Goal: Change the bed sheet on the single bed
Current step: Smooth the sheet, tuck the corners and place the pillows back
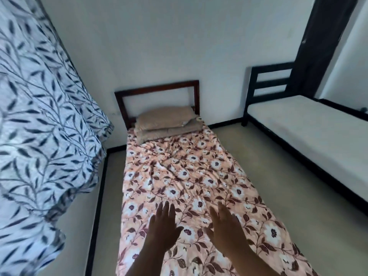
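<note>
One single bed (pixel 127 108) is seen running away from the camera, its dark red-brown headboard set against the white wall (pixel 159 46). It is covered by a peach bed sheet (pixel 189 176) printed with white flowers and maroon leaves; the cloth is wrinkled, most of all toward the middle and the head end. Two tan pillows (pixel 165 122) are stacked at the head, just below the headboard. Both hands are held out over the foot end of the sheet: the left hand (pixel 162 228) and the right hand (pixel 226 228) are flat, fingers straight and spread, nothing gripped. Whether the palms touch the cloth cannot be told. A second bed (pixel 310 136) with a black frame and a bare pale mattress is placed to the right, apart from the first across a strip of beige floor (pixel 229 136). A white curtain (pixel 39 116) with dark leaf print is hung at the left, close to the camera. A dark door frame (pixel 318 36) is seen at the upper right.
</note>
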Demonstrator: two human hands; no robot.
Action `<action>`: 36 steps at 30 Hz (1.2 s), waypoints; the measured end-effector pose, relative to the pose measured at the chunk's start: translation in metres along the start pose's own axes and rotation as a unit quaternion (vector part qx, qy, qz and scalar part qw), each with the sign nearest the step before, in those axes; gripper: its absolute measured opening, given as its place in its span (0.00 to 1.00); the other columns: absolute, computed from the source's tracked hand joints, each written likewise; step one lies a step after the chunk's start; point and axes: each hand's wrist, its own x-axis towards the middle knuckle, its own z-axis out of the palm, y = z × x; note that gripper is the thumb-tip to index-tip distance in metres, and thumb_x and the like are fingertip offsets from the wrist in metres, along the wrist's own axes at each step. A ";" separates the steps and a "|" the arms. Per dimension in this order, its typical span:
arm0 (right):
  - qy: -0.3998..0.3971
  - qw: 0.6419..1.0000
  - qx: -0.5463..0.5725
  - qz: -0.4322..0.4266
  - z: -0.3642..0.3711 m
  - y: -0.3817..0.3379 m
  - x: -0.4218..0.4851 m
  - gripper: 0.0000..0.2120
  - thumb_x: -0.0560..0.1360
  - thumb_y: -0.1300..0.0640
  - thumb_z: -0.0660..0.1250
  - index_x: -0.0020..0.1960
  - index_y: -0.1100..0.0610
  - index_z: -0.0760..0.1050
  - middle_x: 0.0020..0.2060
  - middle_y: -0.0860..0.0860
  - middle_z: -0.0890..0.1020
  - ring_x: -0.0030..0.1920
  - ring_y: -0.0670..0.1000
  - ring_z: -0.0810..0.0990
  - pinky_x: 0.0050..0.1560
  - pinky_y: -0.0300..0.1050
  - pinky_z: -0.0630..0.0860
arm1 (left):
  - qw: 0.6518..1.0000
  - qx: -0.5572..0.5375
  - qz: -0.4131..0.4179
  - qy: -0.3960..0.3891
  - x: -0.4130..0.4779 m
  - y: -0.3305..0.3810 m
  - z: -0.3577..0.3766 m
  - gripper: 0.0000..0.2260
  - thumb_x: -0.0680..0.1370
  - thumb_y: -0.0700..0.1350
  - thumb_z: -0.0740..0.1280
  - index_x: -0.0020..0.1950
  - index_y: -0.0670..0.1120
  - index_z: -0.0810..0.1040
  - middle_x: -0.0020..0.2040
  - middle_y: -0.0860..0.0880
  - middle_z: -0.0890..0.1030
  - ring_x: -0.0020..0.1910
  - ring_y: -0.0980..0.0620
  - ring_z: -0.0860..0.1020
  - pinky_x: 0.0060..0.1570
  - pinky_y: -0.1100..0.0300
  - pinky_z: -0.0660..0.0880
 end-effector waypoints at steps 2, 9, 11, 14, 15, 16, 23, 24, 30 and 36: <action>0.012 1.000 -0.005 -0.003 -0.019 -0.014 -0.019 0.41 0.78 0.31 0.39 0.66 0.54 0.80 0.68 0.62 0.77 0.63 0.63 0.81 0.53 0.61 0.81 | 1.000 0.009 0.002 0.010 -0.021 0.000 -0.012 0.39 0.82 0.64 0.56 0.82 0.45 0.42 0.82 0.45 0.41 0.81 0.44 0.40 0.79 0.45 0.50; 0.017 0.999 0.031 0.008 -0.022 -0.032 -0.083 0.37 0.75 0.31 0.48 0.65 0.53 0.81 0.67 0.63 0.78 0.65 0.62 0.80 0.57 0.60 0.79 | 0.999 0.036 0.007 -0.002 -0.088 0.000 -0.020 0.40 0.81 0.66 0.54 0.82 0.46 0.37 0.81 0.45 0.36 0.80 0.43 0.37 0.77 0.41 0.44; 0.024 0.999 0.038 0.012 -0.025 -0.036 -0.099 0.39 0.80 0.31 0.42 0.66 0.54 0.80 0.67 0.63 0.78 0.65 0.63 0.79 0.56 0.62 0.79 | 0.999 0.036 0.020 -0.005 -0.100 -0.001 -0.022 0.40 0.81 0.66 0.54 0.81 0.46 0.37 0.81 0.45 0.35 0.80 0.43 0.36 0.77 0.41 0.44; 0.045 0.998 0.042 0.028 -0.026 -0.044 -0.115 0.45 0.79 0.30 0.34 0.66 0.55 0.80 0.67 0.65 0.78 0.64 0.64 0.80 0.57 0.63 0.79 | 0.999 0.039 0.036 -0.010 -0.114 -0.006 -0.025 0.40 0.81 0.66 0.54 0.81 0.46 0.37 0.81 0.45 0.35 0.80 0.43 0.35 0.77 0.41 0.43; 0.048 0.997 0.042 0.033 -0.027 -0.047 -0.119 0.45 0.79 0.30 0.34 0.66 0.55 0.80 0.66 0.65 0.78 0.64 0.64 0.80 0.57 0.63 0.79 | 0.998 0.037 0.038 -0.014 -0.116 -0.008 -0.027 0.40 0.81 0.66 0.54 0.81 0.46 0.37 0.81 0.45 0.35 0.80 0.43 0.35 0.77 0.41 0.42; 0.050 0.997 0.047 0.037 -0.027 -0.054 -0.125 0.45 0.79 0.31 0.34 0.66 0.55 0.80 0.66 0.65 0.78 0.64 0.64 0.80 0.58 0.63 0.78 | 0.998 0.037 0.042 -0.016 -0.119 -0.013 -0.028 0.41 0.81 0.66 0.55 0.81 0.46 0.37 0.81 0.45 0.35 0.80 0.43 0.35 0.78 0.41 0.42; 0.068 0.994 0.035 0.079 -0.029 -0.104 -0.137 0.46 0.78 0.29 0.32 0.68 0.53 0.78 0.68 0.63 0.77 0.67 0.63 0.78 0.59 0.64 0.78 | 0.995 0.042 0.087 0.017 -0.123 -0.069 -0.051 0.41 0.81 0.64 0.57 0.82 0.47 0.37 0.81 0.45 0.35 0.80 0.43 0.35 0.78 0.42 0.42; 0.077 0.992 0.036 0.089 -0.028 -0.118 -0.139 0.47 0.77 0.29 0.32 0.68 0.53 0.78 0.68 0.63 0.77 0.67 0.63 0.78 0.59 0.64 0.78 | 0.995 0.040 0.094 0.020 -0.124 -0.085 -0.056 0.41 0.81 0.64 0.58 0.81 0.47 0.36 0.81 0.45 0.35 0.80 0.43 0.35 0.78 0.42 0.42; 0.089 0.989 0.045 0.111 -0.033 -0.198 -0.154 0.48 0.73 0.25 0.31 0.82 0.52 0.55 0.81 0.62 0.53 0.81 0.62 0.53 0.77 0.61 0.56 | 0.993 0.048 0.109 0.023 -0.122 -0.169 -0.070 0.42 0.81 0.66 0.56 0.81 0.47 0.35 0.80 0.44 0.35 0.80 0.41 0.37 0.78 0.42 0.42; 0.106 0.986 0.053 0.115 -0.038 -0.224 -0.150 0.55 0.69 0.25 0.23 0.79 0.53 0.63 0.79 0.63 0.59 0.79 0.63 0.60 0.75 0.63 0.62 | 0.993 0.061 0.100 0.024 -0.113 -0.202 -0.079 0.42 0.81 0.66 0.55 0.81 0.45 0.37 0.81 0.43 0.37 0.80 0.42 0.38 0.78 0.44 0.43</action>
